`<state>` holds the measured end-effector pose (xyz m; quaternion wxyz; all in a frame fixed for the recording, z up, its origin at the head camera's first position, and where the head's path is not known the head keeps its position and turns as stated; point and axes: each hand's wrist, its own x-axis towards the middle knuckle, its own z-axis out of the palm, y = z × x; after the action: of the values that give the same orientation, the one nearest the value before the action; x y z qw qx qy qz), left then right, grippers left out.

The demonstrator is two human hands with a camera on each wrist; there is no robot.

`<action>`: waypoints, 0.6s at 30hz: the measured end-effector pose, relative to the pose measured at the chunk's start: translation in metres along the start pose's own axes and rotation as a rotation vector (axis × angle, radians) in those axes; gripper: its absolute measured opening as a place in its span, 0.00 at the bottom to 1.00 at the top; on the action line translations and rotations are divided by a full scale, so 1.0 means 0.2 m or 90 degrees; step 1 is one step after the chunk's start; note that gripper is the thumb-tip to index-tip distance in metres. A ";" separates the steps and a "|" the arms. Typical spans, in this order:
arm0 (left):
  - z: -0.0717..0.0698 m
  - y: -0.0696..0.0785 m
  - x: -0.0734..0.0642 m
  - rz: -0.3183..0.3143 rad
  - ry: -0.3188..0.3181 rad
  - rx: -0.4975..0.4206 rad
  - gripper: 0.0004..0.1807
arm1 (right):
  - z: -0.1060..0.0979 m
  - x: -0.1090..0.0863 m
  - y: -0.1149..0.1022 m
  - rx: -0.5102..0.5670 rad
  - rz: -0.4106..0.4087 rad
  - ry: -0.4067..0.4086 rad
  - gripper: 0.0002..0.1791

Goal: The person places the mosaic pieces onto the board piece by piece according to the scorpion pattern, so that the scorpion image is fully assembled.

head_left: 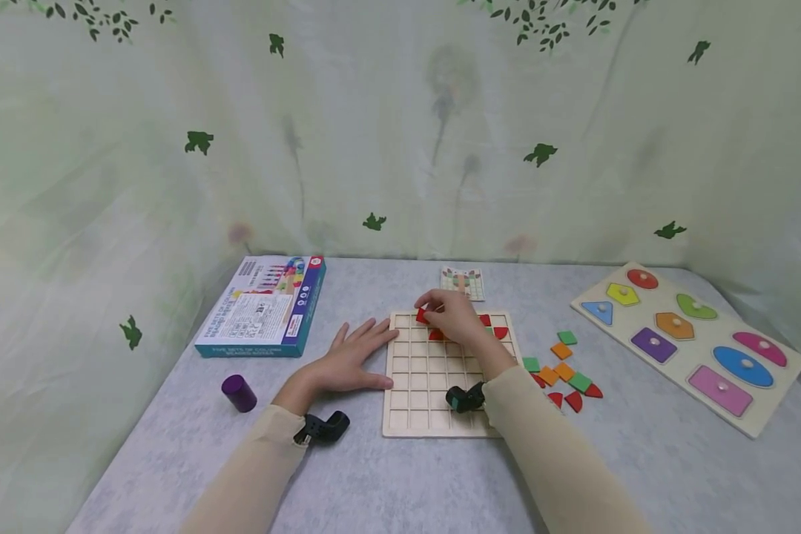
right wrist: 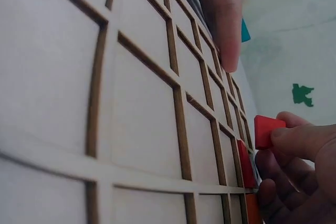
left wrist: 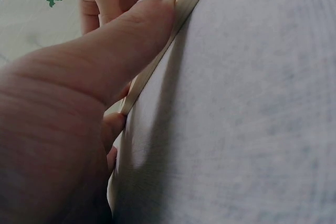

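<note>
A wooden grid board (head_left: 410, 404) lies on the table, with several red pieces (head_left: 500, 333) set in its far rows. My right hand (head_left: 455, 317) is over the far part of the board, pinching a small red tile (right wrist: 266, 131) between thumb and fingers. In the right wrist view the tile is raised above the grid. My left hand (head_left: 354, 360) is spread at the board's left side, its thumb and fingertips at the edge. The left wrist view shows that thumb (left wrist: 142, 27) against the wooden rim.
Loose red, orange and green pieces (head_left: 563, 371) lie right of the board. Beyond it is a small pattern card (head_left: 463, 282). A shape puzzle board (head_left: 694, 341) sits far right. At left are a game box (head_left: 260, 308) and a purple cylinder (head_left: 239, 394).
</note>
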<state>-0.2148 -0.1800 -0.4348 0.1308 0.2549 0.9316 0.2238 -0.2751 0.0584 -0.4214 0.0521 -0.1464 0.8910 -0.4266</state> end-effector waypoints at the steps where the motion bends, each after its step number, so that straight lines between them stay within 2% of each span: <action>1: 0.00 0.00 0.00 0.001 0.000 0.000 0.51 | 0.01 0.00 0.00 -0.004 0.002 0.000 0.11; 18: 0.00 0.00 0.00 -0.001 0.001 -0.007 0.51 | 0.04 0.02 -0.01 -0.076 0.019 -0.003 0.10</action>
<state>-0.2146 -0.1794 -0.4344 0.1314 0.2532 0.9306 0.2293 -0.2767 0.0500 -0.4256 0.0516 -0.1369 0.9169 -0.3713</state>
